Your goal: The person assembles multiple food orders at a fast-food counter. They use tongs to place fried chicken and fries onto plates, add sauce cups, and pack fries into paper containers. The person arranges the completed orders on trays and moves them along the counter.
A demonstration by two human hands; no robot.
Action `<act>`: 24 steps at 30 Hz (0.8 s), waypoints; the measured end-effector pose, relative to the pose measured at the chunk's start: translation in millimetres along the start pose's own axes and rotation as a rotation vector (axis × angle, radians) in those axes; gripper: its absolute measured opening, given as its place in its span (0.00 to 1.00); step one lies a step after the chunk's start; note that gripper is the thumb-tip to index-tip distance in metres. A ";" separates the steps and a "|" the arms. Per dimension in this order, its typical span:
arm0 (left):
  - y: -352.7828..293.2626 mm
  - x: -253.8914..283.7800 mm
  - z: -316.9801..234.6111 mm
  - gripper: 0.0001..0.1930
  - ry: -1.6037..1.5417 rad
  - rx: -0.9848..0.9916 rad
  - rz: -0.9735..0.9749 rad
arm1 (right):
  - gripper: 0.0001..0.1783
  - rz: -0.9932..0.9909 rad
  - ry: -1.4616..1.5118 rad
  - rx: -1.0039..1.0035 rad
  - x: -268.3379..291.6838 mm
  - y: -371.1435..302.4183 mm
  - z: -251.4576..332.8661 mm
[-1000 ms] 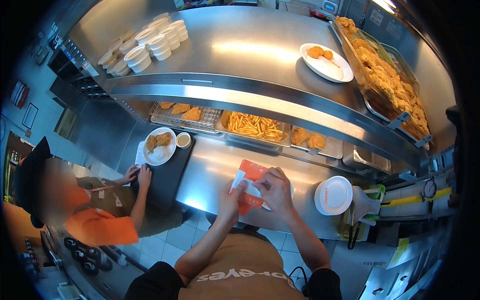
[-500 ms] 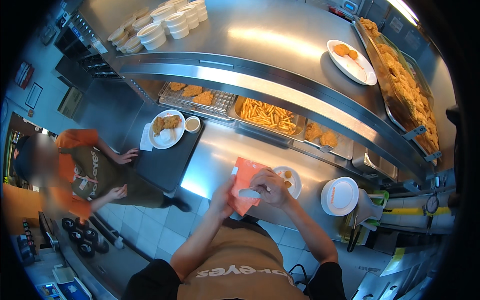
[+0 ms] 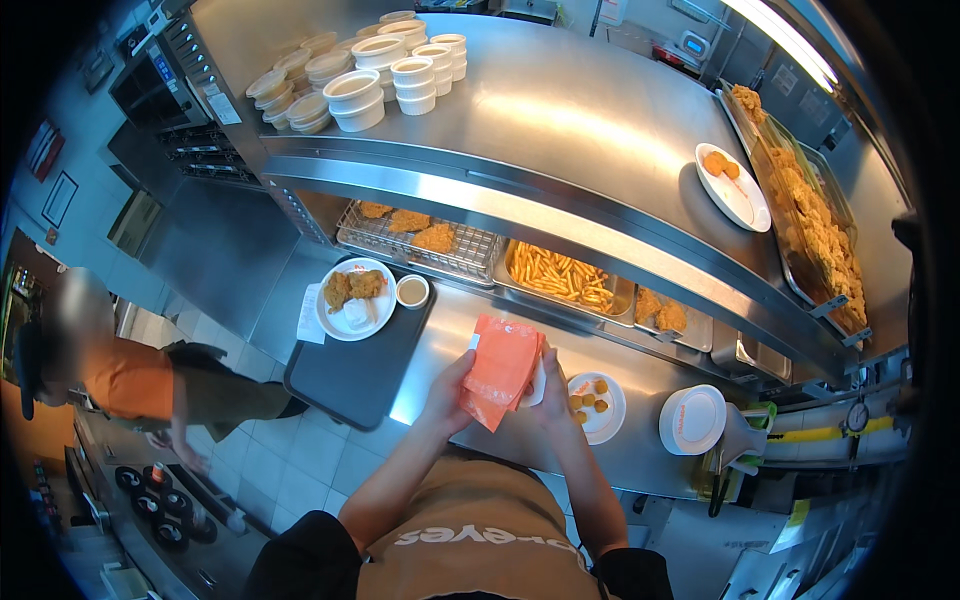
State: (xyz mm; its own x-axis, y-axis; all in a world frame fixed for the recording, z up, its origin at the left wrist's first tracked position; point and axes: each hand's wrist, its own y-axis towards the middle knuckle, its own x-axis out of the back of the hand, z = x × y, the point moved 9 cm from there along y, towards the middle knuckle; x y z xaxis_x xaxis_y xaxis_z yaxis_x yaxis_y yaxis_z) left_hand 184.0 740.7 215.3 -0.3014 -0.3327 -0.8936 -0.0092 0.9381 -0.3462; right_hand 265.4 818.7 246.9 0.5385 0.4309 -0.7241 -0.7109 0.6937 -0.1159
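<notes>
Hands meet over a brushed steel counter [image 3: 470, 330], both gripping a thin orange paper bag [image 3: 500, 370] with soft creases. The left hand [image 3: 452, 385] clasps the bag's left edge, thumb on top; the right hand [image 3: 548, 392] is closed on its right side, mostly hidden behind the paper. The bag hangs tilted between them, just above the counter.

Just to the right, a round white plate [image 3: 597, 408] carries a few small golden nuggets, and farther right lies a white disc-shaped lid [image 3: 692, 420]. To the left, a dark flat tray [image 3: 350, 375] bears a white plate of crusty fried chicken [image 3: 355, 298] and a small cup of brown sauce [image 3: 411, 291]. Beyond, a metal pan holds thin yellow fries [image 3: 558, 275].
</notes>
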 end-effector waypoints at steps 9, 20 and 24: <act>2.5 -26.6 -77.4 0.23 0.483 -0.024 0.111 | 0.16 -0.143 -0.497 -0.153 -20.9 16.4 15.2; 10.8 -32.1 -81.9 0.28 0.083 0.221 0.113 | 0.19 0.133 -0.204 -0.042 -39.5 34.9 25.5; 5.8 -19.2 -82.6 0.29 -0.049 0.132 0.020 | 0.21 0.256 -0.232 -0.009 -39.9 26.6 27.2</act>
State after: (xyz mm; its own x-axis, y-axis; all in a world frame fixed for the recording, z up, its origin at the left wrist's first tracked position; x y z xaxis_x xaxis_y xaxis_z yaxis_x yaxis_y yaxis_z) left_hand 111.0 760.5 254.0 -0.2535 -0.3212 -0.9124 0.1227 0.9250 -0.3597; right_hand 237.3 835.7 291.2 0.4302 0.7109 -0.5563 -0.8395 0.5416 0.0430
